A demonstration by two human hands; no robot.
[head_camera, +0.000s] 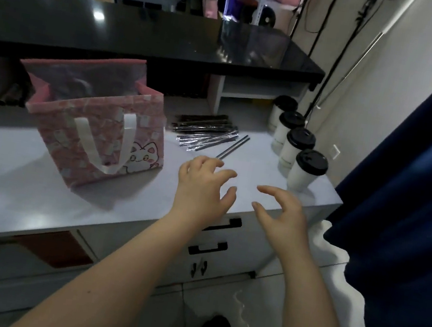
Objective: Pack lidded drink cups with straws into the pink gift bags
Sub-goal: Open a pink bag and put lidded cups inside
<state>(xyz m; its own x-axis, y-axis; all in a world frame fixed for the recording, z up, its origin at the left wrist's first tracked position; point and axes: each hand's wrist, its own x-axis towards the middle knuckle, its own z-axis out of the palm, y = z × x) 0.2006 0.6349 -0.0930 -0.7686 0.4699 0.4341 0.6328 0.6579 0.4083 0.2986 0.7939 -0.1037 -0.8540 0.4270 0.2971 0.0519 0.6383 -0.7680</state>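
Cups (297,145): four, lidded, upright, in row running away along right edge of counter (7,187). Nearest cup (306,172) just ahead-right of right hand (283,216); that hand nearer. Left hand (205,190) beside it, closer to straws (202,133), which lie piled, long axis roughly left-right, one loose straw (233,147) pointing at left fingertips. Both hands hover, fingers spread and loosely curled, holding nothing. Bag (95,130) stands open at left, well apart from cups; inside too dark to tell.
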